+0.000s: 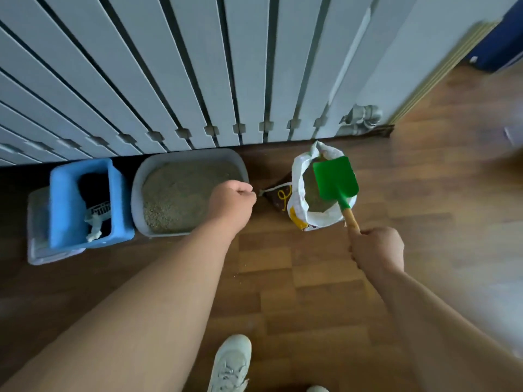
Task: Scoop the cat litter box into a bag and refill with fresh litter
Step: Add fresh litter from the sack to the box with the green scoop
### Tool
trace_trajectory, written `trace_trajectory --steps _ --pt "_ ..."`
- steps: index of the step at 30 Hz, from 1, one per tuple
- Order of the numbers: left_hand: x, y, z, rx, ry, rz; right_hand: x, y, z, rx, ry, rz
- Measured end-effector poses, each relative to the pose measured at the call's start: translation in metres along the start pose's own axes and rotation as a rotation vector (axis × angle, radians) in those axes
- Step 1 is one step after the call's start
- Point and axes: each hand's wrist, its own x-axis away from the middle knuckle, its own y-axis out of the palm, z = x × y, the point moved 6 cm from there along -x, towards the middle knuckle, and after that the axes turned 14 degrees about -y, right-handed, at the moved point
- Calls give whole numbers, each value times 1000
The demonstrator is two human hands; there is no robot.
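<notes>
Against the foot of the white radiator, on the wooden floor, sits the grey litter box, filled across its whole bed with pale granular litter. The left hand hovers over the box's right rim with its fingers curled in toward the palm. A white cord ends just beside the knuckles, and whether the fingers pinch it cannot be told. The cord runs right to a dark brown package lying on the floor between the box and the litter bag. That bag is white with yellow print and stands open with its mouth rolled down, showing fresh litter inside. The right hand is clamped in a fist around the wooden handle of a green shovel. The flat blade is over the bag's open mouth, its face bare. Left of the litter box, touching its side, stands a blue bin with a white slotted scoop lying inside it. The bin rests partly on a second grey tray. Scattered grains dot the floor in front of the box. A pale shoe shows at the lower edge, between the two forearms.
</notes>
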Motion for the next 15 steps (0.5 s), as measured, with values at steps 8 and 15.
trace_trajectory --steps 8,15 --pt "-7 48 28 -130 102 -74 -61 46 -18 -111 78 -78" --pt "9 51 27 -217 101 -117 -36 38 -15 -302 100 -120"
